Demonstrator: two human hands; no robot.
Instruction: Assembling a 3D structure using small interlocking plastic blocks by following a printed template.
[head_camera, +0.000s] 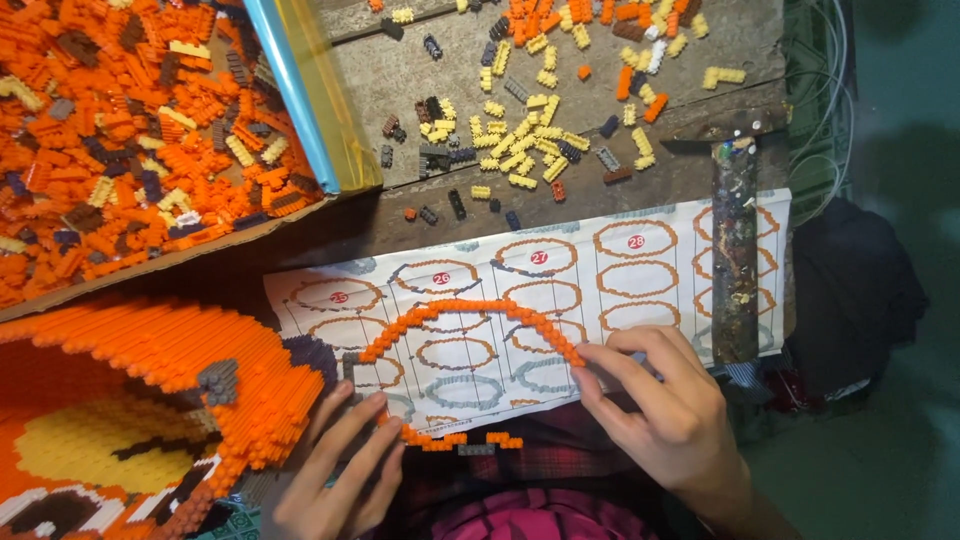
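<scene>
Beyond my fingers runs a worn, scratched wooden table (420, 75), and off to my right lies a dim teal floor (900, 120) with what may be dark cloth (850, 290).
</scene>
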